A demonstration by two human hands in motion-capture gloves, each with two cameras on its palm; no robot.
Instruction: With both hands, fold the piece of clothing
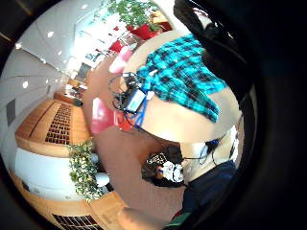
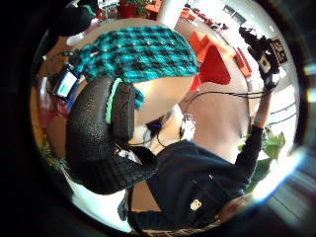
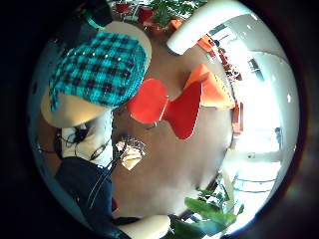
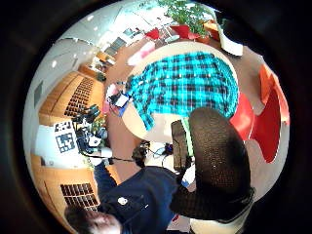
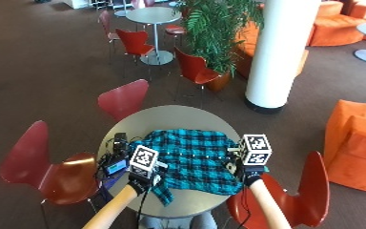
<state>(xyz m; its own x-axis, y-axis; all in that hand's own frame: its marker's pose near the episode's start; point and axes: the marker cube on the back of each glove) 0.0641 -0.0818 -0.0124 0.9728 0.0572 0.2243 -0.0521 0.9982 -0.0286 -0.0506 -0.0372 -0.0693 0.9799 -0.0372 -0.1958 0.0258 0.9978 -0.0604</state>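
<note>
A teal and black plaid shirt (image 5: 192, 160) lies spread out on the round beige table (image 5: 164, 117), with a sleeve trailing toward the near edge. My left hand (image 5: 138, 181) hovers above the shirt's near left corner and my right hand (image 5: 249, 174) above its near right edge. Neither hand touches the cloth. In both thumb side palm views the shirt (image 2: 133, 52) (image 4: 187, 85) lies well below the palms, with a gloved thumb (image 2: 103, 143) standing free in front of it. Both hands are open and hold nothing.
A small device with a lit screen and tangled cables (image 5: 116, 164) sits on the table's left edge beside the shirt. Red chairs (image 5: 123, 98) (image 5: 56, 171) (image 5: 297, 195) ring the table. A white pillar (image 5: 278, 47) and a potted plant (image 5: 218, 28) stand beyond.
</note>
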